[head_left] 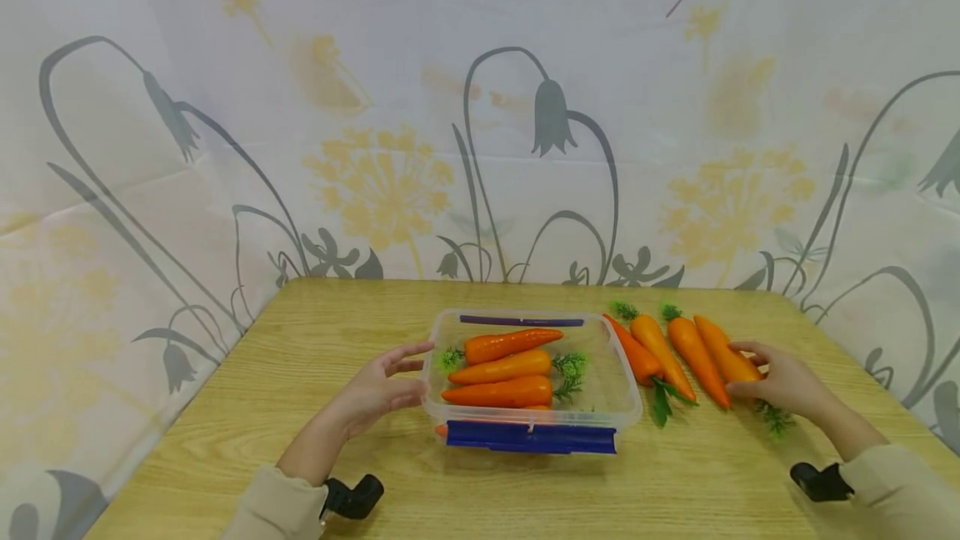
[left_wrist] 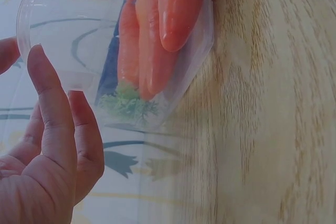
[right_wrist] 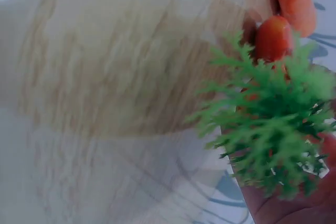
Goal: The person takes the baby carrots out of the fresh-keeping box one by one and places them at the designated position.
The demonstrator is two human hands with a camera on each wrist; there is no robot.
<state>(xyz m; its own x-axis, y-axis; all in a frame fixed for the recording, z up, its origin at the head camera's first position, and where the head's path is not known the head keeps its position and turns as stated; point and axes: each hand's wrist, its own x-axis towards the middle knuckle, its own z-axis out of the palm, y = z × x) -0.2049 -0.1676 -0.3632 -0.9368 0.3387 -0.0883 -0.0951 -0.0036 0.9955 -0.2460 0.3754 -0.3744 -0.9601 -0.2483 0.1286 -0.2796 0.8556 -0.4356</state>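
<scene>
My left hand (head_left: 382,386) is at the left end of a clear plastic food container (head_left: 592,373), fingers fairly straight and fingertips at its rim. Inside lie several orange carrots (head_left: 498,392) with green tufts, and a blue clip flap (head_left: 531,437) hangs along the near side. At the right, my right hand (head_left: 783,382) grips the rightmost carrot (head_left: 723,348) between thumb and fingers, its tip pointing away from me. In the right wrist view that carrot's feathery green top (right_wrist: 278,119) covers much of the hand.
Beside the held carrot, more loose carrots (head_left: 697,357) lie on the wooden table (head_left: 337,307), one of them (head_left: 636,352) right against the container's right side. A flower-patterned cloth (head_left: 420,107) hangs behind the table.
</scene>
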